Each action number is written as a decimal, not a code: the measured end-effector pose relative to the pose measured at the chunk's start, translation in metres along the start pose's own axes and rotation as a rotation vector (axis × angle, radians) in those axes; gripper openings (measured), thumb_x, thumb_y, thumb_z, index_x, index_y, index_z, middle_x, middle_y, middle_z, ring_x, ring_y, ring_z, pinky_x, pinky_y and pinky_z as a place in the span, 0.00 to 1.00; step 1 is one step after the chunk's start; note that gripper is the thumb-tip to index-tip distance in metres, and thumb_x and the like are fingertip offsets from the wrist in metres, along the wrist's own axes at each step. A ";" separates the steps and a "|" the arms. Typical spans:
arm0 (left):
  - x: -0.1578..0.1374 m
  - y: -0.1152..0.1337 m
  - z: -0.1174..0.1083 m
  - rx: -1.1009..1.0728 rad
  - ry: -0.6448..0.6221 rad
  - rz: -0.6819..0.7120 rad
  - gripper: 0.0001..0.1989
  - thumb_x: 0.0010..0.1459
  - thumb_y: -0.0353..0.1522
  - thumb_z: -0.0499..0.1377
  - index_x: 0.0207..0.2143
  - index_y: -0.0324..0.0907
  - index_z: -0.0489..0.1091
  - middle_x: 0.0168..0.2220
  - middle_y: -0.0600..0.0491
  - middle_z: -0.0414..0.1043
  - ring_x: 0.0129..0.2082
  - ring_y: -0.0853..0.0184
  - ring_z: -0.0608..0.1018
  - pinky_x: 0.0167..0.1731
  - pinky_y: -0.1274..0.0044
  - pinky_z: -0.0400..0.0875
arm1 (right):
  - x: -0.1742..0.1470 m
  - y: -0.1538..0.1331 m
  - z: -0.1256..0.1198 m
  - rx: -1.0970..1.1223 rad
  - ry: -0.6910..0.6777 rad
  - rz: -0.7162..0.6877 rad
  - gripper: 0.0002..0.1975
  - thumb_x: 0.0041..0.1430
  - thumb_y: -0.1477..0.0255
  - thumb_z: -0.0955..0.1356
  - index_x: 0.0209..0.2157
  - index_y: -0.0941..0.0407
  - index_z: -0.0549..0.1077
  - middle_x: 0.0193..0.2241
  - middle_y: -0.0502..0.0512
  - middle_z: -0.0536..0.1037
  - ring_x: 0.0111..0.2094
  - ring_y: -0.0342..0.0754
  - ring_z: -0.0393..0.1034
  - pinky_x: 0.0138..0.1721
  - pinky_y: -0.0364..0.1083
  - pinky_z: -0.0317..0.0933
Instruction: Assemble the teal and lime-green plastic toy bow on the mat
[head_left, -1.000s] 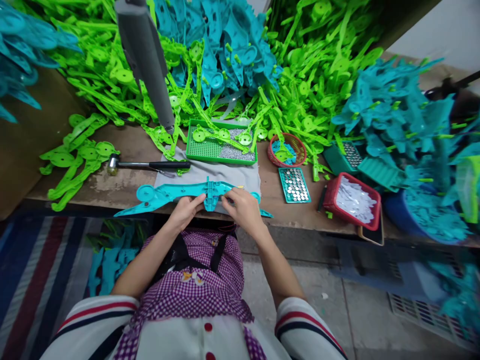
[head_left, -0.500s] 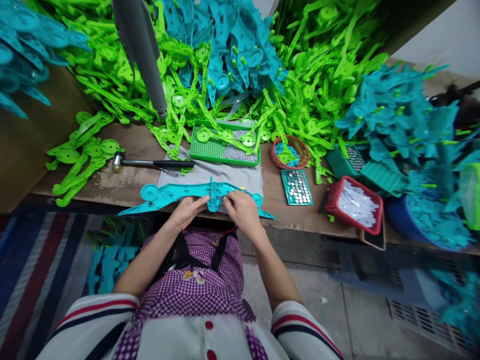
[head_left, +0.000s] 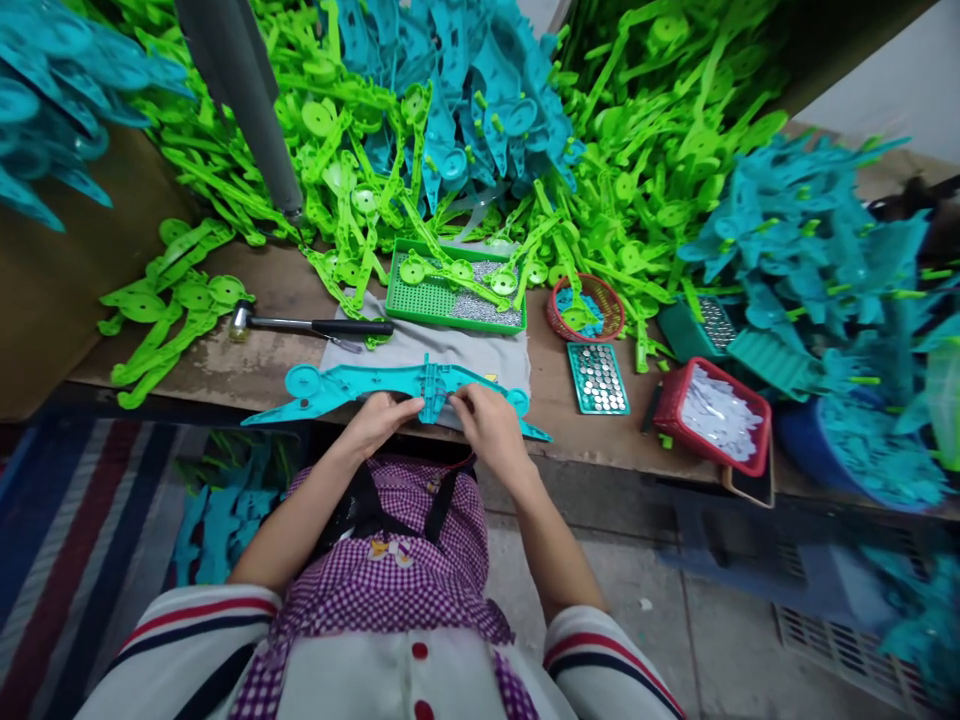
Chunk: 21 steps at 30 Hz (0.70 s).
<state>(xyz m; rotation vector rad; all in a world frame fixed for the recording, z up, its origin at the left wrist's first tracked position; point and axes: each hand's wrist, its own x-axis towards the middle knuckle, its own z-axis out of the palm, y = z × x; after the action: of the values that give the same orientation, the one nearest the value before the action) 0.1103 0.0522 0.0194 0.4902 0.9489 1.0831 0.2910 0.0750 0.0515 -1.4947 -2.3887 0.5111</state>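
Observation:
A long blue plastic part with pointed ends lies across the grey cloth at the table's front edge. My left hand is closed on its near edge, thumb beside the ribbed middle block. Just right of that block is my right hand, thumb and fingers pinched together close to the part. Whatever sits in that pinch is too small to make out. Behind the part, a green tray holds small metal pieces, with green plastic arms lying over it.
A hammer lies to the left. On the right are a red round basket, a teal tray of metal discs, a red bin of white strips and a blue tub. A grey power tool hangs above piled green parts.
My right hand's fingers have drawn slightly away from the middle block and closed more tightly. My left hand stays on the blue part. The whole view has shifted a little.

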 end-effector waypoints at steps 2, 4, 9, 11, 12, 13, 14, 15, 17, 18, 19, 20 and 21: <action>0.000 0.001 0.000 0.003 -0.007 -0.001 0.20 0.39 0.36 0.74 0.36 0.36 0.78 0.40 0.46 0.81 0.45 0.55 0.79 0.53 0.64 0.67 | 0.000 0.001 0.004 -0.011 0.009 0.006 0.12 0.68 0.68 0.59 0.35 0.55 0.71 0.33 0.57 0.79 0.35 0.51 0.72 0.37 0.46 0.56; -0.001 0.002 0.001 0.004 -0.011 0.005 0.18 0.40 0.36 0.74 0.33 0.37 0.78 0.39 0.46 0.81 0.45 0.55 0.79 0.54 0.63 0.66 | 0.000 0.000 0.006 -0.033 0.006 0.030 0.12 0.68 0.68 0.59 0.35 0.55 0.72 0.33 0.57 0.80 0.34 0.50 0.72 0.36 0.46 0.55; -0.001 0.004 0.003 0.010 -0.031 0.011 0.18 0.39 0.37 0.74 0.31 0.37 0.78 0.38 0.46 0.81 0.45 0.55 0.79 0.55 0.63 0.66 | 0.004 -0.008 0.008 -0.064 -0.005 0.069 0.13 0.68 0.66 0.60 0.35 0.55 0.73 0.31 0.56 0.80 0.34 0.50 0.73 0.35 0.45 0.54; -0.001 0.004 0.004 0.001 -0.030 0.017 0.19 0.38 0.37 0.74 0.32 0.37 0.78 0.39 0.47 0.81 0.46 0.56 0.79 0.55 0.64 0.66 | 0.007 -0.012 0.008 -0.064 -0.005 0.059 0.13 0.68 0.66 0.60 0.36 0.55 0.73 0.32 0.57 0.81 0.35 0.50 0.73 0.36 0.45 0.54; -0.001 0.004 0.003 -0.004 -0.026 0.022 0.20 0.37 0.37 0.75 0.33 0.37 0.78 0.39 0.47 0.81 0.46 0.56 0.78 0.55 0.64 0.66 | 0.009 -0.013 0.009 -0.060 -0.008 0.055 0.13 0.68 0.66 0.60 0.36 0.55 0.74 0.32 0.57 0.81 0.35 0.50 0.73 0.37 0.45 0.55; 0.000 0.003 0.003 -0.007 -0.022 0.023 0.21 0.37 0.38 0.75 0.34 0.38 0.78 0.40 0.47 0.81 0.46 0.56 0.78 0.55 0.64 0.66 | 0.010 -0.014 0.009 -0.051 -0.016 0.048 0.13 0.68 0.66 0.60 0.36 0.55 0.74 0.33 0.57 0.81 0.35 0.50 0.73 0.37 0.45 0.55; 0.000 0.003 0.002 -0.007 -0.017 0.019 0.21 0.37 0.38 0.75 0.35 0.38 0.78 0.39 0.47 0.81 0.46 0.56 0.79 0.55 0.64 0.66 | 0.010 -0.014 0.009 -0.033 -0.028 0.038 0.13 0.68 0.66 0.61 0.37 0.55 0.74 0.33 0.57 0.81 0.35 0.50 0.74 0.38 0.46 0.56; 0.000 0.002 0.002 -0.006 -0.014 0.015 0.22 0.37 0.38 0.74 0.35 0.38 0.78 0.39 0.47 0.81 0.46 0.55 0.79 0.54 0.64 0.66 | 0.010 -0.013 0.008 -0.006 -0.041 0.023 0.12 0.68 0.67 0.61 0.38 0.55 0.74 0.34 0.57 0.81 0.36 0.50 0.74 0.39 0.46 0.57; 0.000 0.001 0.001 -0.005 -0.021 0.008 0.23 0.38 0.39 0.74 0.37 0.37 0.78 0.39 0.46 0.81 0.46 0.54 0.79 0.54 0.63 0.67 | 0.008 -0.009 0.006 0.062 -0.061 -0.015 0.10 0.67 0.67 0.62 0.42 0.55 0.74 0.35 0.57 0.81 0.38 0.51 0.74 0.40 0.46 0.58; 0.000 0.001 0.001 -0.005 -0.029 0.008 0.23 0.39 0.39 0.74 0.37 0.37 0.79 0.39 0.46 0.81 0.45 0.54 0.79 0.54 0.63 0.67 | 0.006 -0.008 0.004 0.091 -0.061 -0.029 0.10 0.66 0.68 0.63 0.44 0.55 0.73 0.35 0.56 0.81 0.39 0.51 0.74 0.40 0.46 0.59; 0.000 0.001 0.001 -0.004 -0.037 0.012 0.23 0.39 0.39 0.74 0.38 0.36 0.79 0.39 0.45 0.81 0.46 0.54 0.79 0.54 0.63 0.67 | 0.005 -0.007 0.003 0.106 -0.058 -0.036 0.10 0.66 0.69 0.63 0.44 0.55 0.73 0.35 0.56 0.80 0.39 0.51 0.74 0.40 0.46 0.60; 0.000 0.000 0.001 0.000 -0.043 0.018 0.23 0.40 0.39 0.73 0.38 0.36 0.79 0.40 0.45 0.81 0.46 0.54 0.79 0.54 0.63 0.67 | 0.004 -0.007 0.002 0.102 -0.052 -0.035 0.10 0.66 0.69 0.63 0.43 0.55 0.73 0.35 0.57 0.80 0.38 0.51 0.74 0.40 0.47 0.60; 0.000 0.000 0.001 0.008 -0.045 0.023 0.23 0.40 0.39 0.73 0.39 0.36 0.78 0.40 0.45 0.81 0.46 0.54 0.79 0.54 0.63 0.67 | 0.004 -0.008 0.001 0.080 -0.049 -0.029 0.10 0.66 0.70 0.62 0.41 0.55 0.74 0.34 0.57 0.80 0.38 0.51 0.74 0.40 0.47 0.59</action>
<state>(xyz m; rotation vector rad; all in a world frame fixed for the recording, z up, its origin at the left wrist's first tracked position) 0.1115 0.0527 0.0198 0.5315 0.9101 1.0852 0.2827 0.0757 0.0542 -1.4275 -2.3933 0.6361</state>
